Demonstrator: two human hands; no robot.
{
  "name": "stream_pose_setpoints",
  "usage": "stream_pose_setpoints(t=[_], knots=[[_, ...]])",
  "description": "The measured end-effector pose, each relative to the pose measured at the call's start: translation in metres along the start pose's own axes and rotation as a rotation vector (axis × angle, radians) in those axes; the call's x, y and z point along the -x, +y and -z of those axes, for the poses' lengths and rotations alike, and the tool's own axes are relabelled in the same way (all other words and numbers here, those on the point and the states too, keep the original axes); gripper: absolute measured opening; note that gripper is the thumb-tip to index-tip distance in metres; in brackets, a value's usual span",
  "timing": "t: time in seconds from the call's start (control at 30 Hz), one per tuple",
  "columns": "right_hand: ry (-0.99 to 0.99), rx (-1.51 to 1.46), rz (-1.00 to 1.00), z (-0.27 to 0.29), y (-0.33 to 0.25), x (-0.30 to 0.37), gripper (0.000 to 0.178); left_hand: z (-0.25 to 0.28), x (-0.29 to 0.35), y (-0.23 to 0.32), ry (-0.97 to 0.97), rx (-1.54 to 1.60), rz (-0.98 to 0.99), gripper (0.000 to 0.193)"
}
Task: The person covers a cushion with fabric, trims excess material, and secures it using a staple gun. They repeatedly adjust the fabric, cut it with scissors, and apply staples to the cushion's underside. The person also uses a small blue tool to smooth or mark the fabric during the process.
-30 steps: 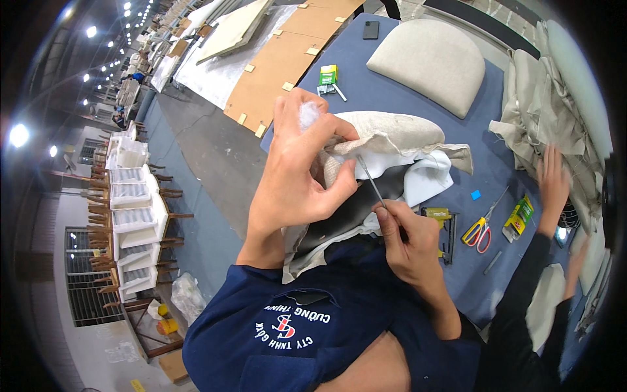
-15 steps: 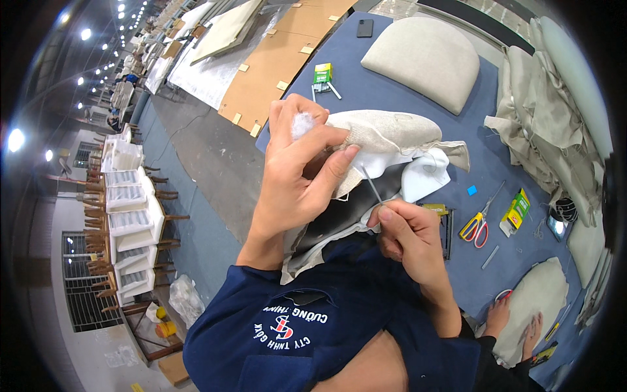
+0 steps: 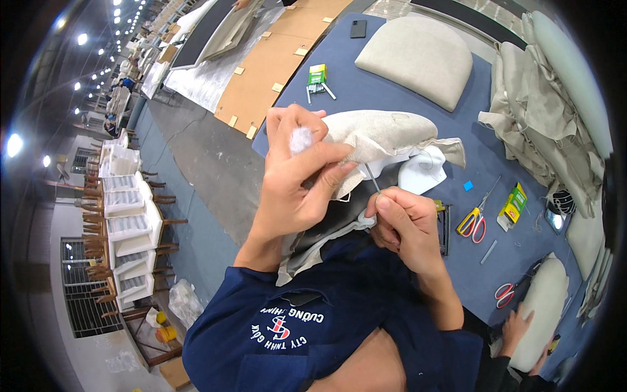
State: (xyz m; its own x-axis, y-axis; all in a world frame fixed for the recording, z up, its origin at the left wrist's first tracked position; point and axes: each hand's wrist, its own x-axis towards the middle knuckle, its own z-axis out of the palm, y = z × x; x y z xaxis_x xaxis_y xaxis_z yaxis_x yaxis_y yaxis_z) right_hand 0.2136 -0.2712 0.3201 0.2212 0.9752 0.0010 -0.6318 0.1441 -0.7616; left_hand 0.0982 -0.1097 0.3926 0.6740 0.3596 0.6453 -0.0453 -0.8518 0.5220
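My left hand point(image 3: 294, 173) is closed on the edge of a beige upholstered piece point(image 3: 392, 134), pinching its fabric between thumb and fingers. A tuft of white stuffing point(image 3: 301, 140) shows among those fingers. From my closed right hand point(image 3: 408, 225) a thin metal rod point(image 3: 372, 178) slants up to the fabric edge near my left thumb. The rod's tip is out of sight at the fabric, and my fingers cover its other end. White padding point(image 3: 421, 171) sticks out below the piece, and a loose fabric flap point(image 3: 304, 258) hangs toward my shirt.
On the blue table point(image 3: 405, 287) lie yellow-and-red scissors point(image 3: 471, 225), a stapler point(image 3: 444, 228), green-yellow staple boxes point(image 3: 513, 206) and a phone point(image 3: 358, 29). A beige seat pad point(image 3: 418, 62) lies at the back, piled fabric point(image 3: 535, 111) at right. A co-worker's hand point(image 3: 516, 330) touches a cushion point(image 3: 542, 313).
My hands keep their grips, with the rod still at the fabric edge. At lower right the co-worker has tipped the beige cushion onto its side, and the red-handled scissors now lie apart from their hand.
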Motion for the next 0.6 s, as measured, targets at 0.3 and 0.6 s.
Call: stream_pose_setpoints(t=[0.3,0.6], knots=[[0.032,0.103,-0.078,-0.005,-0.006,0.008,0.03,0.003,0.009,0.006,0.023,-0.184,-0.105,0.022],[0.034,0.041,-0.045,-0.007,0.013,0.012,0.028,0.005,0.017,0.01,0.056,-0.309,-0.131,0.022]])
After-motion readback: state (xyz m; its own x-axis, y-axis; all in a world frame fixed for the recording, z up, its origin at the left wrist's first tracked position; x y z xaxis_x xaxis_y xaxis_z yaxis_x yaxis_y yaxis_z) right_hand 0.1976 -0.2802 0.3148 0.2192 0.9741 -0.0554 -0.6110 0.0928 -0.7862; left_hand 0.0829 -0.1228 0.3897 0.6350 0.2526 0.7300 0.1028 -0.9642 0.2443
